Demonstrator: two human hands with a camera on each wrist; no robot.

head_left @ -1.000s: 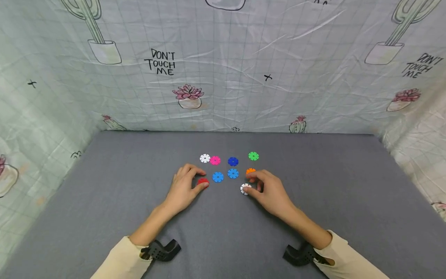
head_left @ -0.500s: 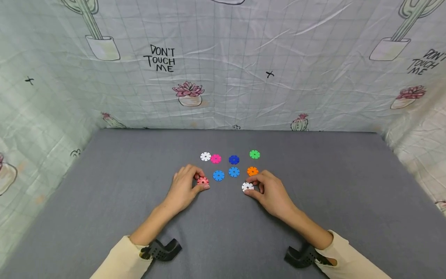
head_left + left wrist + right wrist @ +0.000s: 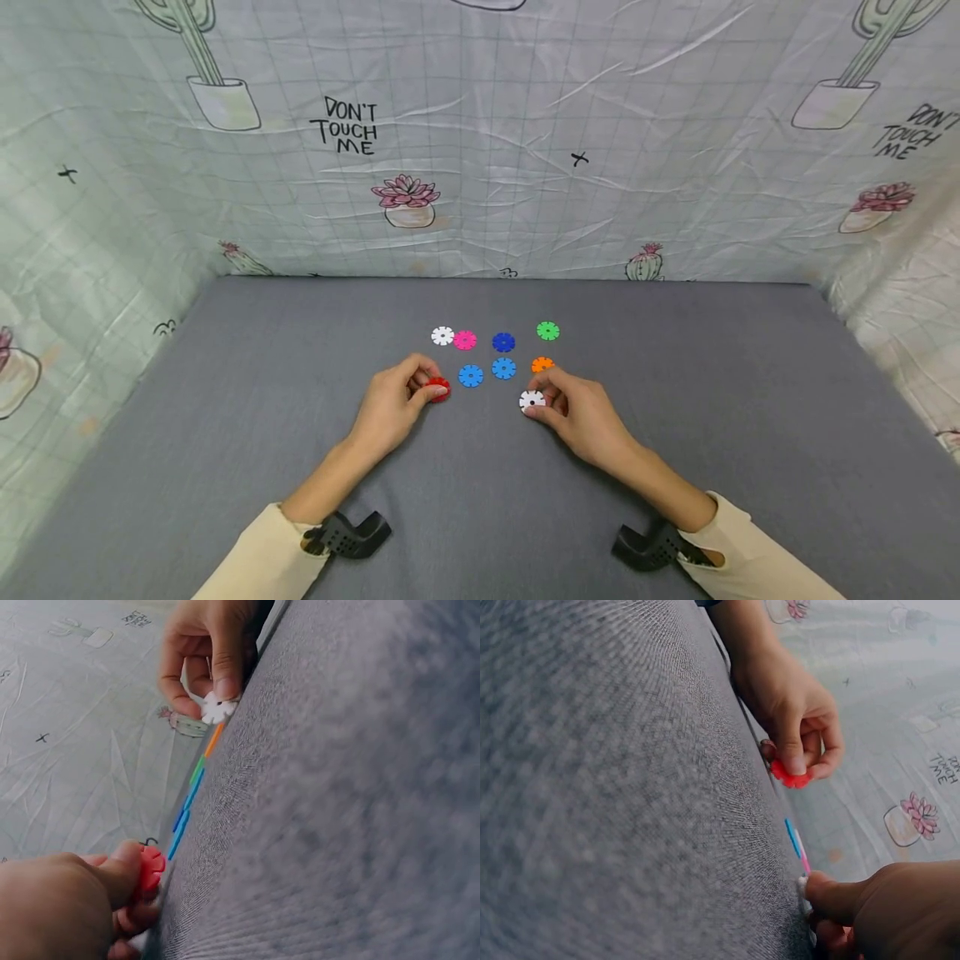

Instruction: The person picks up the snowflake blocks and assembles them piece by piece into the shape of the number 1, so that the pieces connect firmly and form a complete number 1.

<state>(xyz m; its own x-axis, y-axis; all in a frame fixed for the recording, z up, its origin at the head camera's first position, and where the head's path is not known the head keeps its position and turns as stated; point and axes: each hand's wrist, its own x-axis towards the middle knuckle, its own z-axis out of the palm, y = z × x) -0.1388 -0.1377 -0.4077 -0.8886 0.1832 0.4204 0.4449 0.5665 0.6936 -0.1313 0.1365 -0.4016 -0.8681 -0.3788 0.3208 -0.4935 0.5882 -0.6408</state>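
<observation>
My left hand point(image 3: 390, 407) pinches a red notched plastic disc point(image 3: 440, 389) between thumb and fingers; the thumb lies over its face. In the left wrist view the red disc point(image 3: 152, 868) stands tilted up at the fingertips. Opposite, my right hand point(image 3: 587, 415) grips a white notched disc point(image 3: 531, 400) by its edge, thumb at the near side. The left wrist view shows the white disc point(image 3: 217, 710) upright, its face visible. Between the hands lie two light blue discs, one of them a light blue disc point(image 3: 471, 376) closest to the red one. An orange disc point(image 3: 542, 365) sits just beyond my right fingers.
Farther back on the grey cloth point(image 3: 480, 500) lie another white disc point(image 3: 442, 336), a pink disc point(image 3: 465, 340) touching or close beside it, a dark blue disc point(image 3: 503, 342) and a green disc point(image 3: 548, 331). A patterned curtain point(image 3: 480, 167) rises behind the table.
My left thumb and fingers have come together on the red disc and tilted it. My right fingers have closed on the white disc, which earlier lay under the thumb. Other discs stay put.
</observation>
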